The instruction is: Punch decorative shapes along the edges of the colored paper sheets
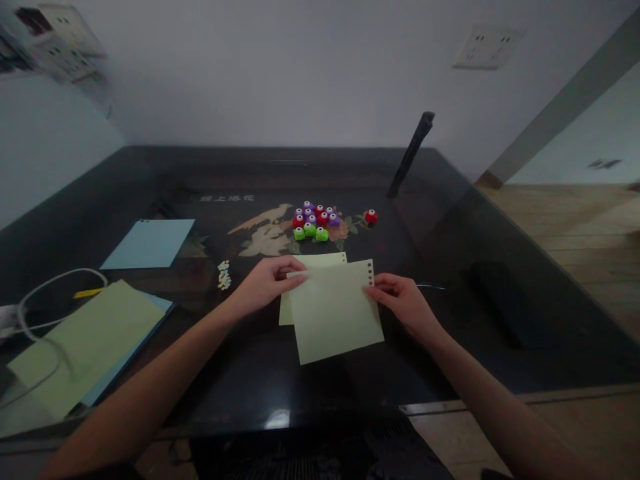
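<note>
A pale green paper sheet [336, 312] with a row of small punched holes along its right edge is held just above the dark glass table [350, 387]. My left hand [267, 283] pinches its upper left edge, fingers closed. My right hand [400, 299] pinches the right edge below the holes. A second pale green sheet [320, 261] lies underneath, partly covered. Behind them sits a cluster of small red, purple and green craft punches [313, 220], with one red punch [371, 216] apart to the right.
A light blue sheet [150, 243] lies at the left. A stack of green and blue paper [85, 347] and a white cable [45, 300] sit near the left front edge. Small paper cut-outs [223, 275] lie by my left hand. A dark stand [413, 153] leans at the back.
</note>
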`<state>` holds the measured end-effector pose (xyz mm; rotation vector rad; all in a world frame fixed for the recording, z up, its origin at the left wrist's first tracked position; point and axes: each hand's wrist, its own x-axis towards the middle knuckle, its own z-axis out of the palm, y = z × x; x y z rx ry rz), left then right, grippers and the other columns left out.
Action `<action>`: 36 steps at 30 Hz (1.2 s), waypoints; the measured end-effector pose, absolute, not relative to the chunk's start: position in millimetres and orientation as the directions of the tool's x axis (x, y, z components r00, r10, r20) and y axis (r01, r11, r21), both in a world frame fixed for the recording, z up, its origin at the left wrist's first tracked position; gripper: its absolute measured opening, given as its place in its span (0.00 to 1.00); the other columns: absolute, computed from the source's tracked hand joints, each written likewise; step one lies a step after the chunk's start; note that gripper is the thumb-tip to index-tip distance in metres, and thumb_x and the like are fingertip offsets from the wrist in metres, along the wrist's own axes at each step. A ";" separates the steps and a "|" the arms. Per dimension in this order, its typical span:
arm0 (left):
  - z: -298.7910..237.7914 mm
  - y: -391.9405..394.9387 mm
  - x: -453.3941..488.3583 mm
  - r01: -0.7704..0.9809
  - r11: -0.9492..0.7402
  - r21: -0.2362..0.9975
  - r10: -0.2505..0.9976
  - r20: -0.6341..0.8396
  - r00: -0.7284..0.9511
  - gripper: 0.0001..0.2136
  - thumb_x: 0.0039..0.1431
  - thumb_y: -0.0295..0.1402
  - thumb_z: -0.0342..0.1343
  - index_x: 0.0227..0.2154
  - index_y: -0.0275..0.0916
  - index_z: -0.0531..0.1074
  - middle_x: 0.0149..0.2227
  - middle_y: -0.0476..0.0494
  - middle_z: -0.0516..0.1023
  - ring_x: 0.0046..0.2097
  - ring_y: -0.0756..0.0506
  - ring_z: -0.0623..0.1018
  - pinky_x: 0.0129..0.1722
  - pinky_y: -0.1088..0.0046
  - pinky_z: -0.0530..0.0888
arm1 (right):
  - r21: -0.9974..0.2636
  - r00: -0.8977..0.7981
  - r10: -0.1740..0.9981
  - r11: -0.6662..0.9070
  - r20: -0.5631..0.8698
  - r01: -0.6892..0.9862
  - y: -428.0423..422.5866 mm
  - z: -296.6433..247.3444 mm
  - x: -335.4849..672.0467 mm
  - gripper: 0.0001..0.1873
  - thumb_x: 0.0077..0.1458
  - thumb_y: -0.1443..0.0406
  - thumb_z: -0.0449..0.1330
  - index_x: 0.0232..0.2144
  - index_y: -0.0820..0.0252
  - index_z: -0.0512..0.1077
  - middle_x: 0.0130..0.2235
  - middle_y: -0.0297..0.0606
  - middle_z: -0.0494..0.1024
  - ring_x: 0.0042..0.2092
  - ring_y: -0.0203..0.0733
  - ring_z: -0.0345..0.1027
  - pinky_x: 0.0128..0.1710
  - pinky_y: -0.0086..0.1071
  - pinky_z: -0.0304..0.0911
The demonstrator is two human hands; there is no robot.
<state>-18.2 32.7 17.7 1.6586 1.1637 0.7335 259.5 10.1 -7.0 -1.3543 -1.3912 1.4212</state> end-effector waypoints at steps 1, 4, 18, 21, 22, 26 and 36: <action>17.0 31.4 -17.0 0.319 -0.069 0.945 0.927 -0.057 0.372 0.11 0.53 0.40 0.59 0.33 0.36 0.73 0.29 0.48 0.75 0.27 0.50 0.72 0.25 0.77 0.67 | -0.974 -0.169 0.968 -0.159 -0.186 0.160 10.0 -7.1 260.0 0.11 0.45 0.58 0.66 0.30 0.59 0.76 0.30 0.36 0.80 0.30 0.38 0.71 0.29 0.31 0.64; 13.9 28.1 -15.3 0.168 -0.009 0.986 0.929 -0.054 0.365 0.13 0.57 0.42 0.55 0.36 0.35 0.72 0.25 0.49 0.75 0.24 0.50 0.73 0.24 0.76 0.68 | -0.977 -0.074 0.977 -0.191 -0.198 0.096 12.2 -1.8 267.6 0.12 0.41 0.58 0.69 0.28 0.58 0.76 0.29 0.35 0.80 0.29 0.39 0.72 0.31 0.32 0.65; -7.1 26.4 -19.4 0.581 -0.280 0.764 0.920 0.041 0.390 0.08 0.63 0.33 0.48 0.39 0.38 0.71 0.31 0.48 0.78 0.28 0.50 0.76 0.29 0.76 0.71 | -0.950 0.413 0.861 -0.311 -0.297 -0.035 57.6 12.5 391.4 0.10 0.38 0.62 0.68 0.26 0.55 0.73 0.27 0.37 0.79 0.25 0.42 0.72 0.26 0.36 0.70; -0.8 22.1 -4.4 0.563 -0.453 0.691 0.855 0.159 0.494 0.08 0.64 0.29 0.47 0.39 0.38 0.71 0.34 0.45 0.79 0.35 0.48 0.77 0.35 0.74 0.73 | -0.949 0.428 0.856 -0.314 -0.290 -0.015 55.9 5.7 393.0 0.10 0.37 0.63 0.69 0.25 0.55 0.73 0.25 0.35 0.78 0.22 0.40 0.69 0.23 0.35 0.67; 2.9 21.0 4.2 0.533 -0.526 0.663 0.813 0.208 0.544 0.08 0.63 0.28 0.47 0.39 0.38 0.71 0.35 0.44 0.79 0.38 0.48 0.77 0.39 0.72 0.73 | -0.948 0.429 0.854 -0.318 -0.293 -0.015 55.5 4.8 392.7 0.10 0.36 0.63 0.69 0.25 0.55 0.73 0.25 0.35 0.78 0.22 0.39 0.69 0.22 0.34 0.66; 19.4 21.2 51.8 0.381 -0.752 0.537 0.604 0.332 0.725 0.10 0.63 0.26 0.47 0.43 0.37 0.70 0.45 0.41 0.76 0.47 0.45 0.74 0.48 0.66 0.71 | -0.939 0.401 0.864 -0.343 -0.304 0.030 54.9 4.3 391.5 0.13 0.34 0.61 0.70 0.25 0.57 0.74 0.24 0.34 0.78 0.21 0.38 0.68 0.20 0.32 0.63; 1.5 21.6 137.0 0.523 -0.825 0.215 0.555 0.137 0.820 0.22 0.59 0.39 0.55 0.53 0.33 0.65 0.58 0.33 0.67 0.59 0.35 0.65 0.59 0.56 0.62 | -0.894 0.272 0.944 -0.280 -0.189 0.351 54.9 -10.3 389.9 0.15 0.40 0.56 0.66 0.28 0.61 0.75 0.27 0.38 0.79 0.24 0.38 0.68 0.23 0.31 0.61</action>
